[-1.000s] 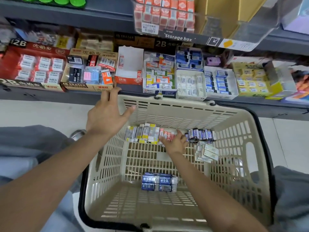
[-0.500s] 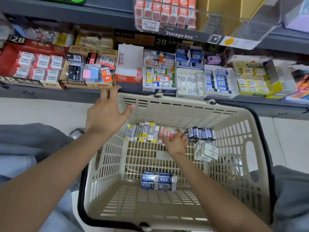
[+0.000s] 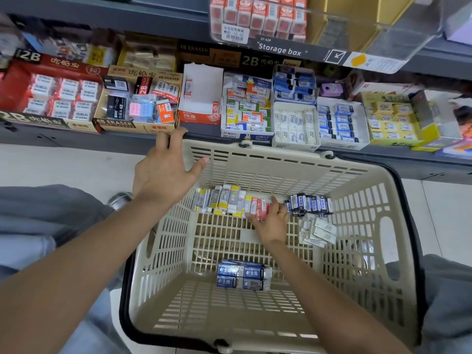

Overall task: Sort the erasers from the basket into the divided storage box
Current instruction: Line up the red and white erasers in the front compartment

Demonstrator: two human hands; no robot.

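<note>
Left hand rests on the far-left rim of the basket, fingers spread and relaxed. Right hand reaches inside, fingers curled round red erasers at the far wall. Blue erasers lie mid-floor. Storage box sits on the upper shelf.

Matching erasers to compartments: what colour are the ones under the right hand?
Red-orange erasers under the right hand, head view.

Both forearms are bare, no sleeves in view. The right hand wears a thin ring on one finger. Grey trousers cover the legs at 9 and 3 o'clock.
</note>
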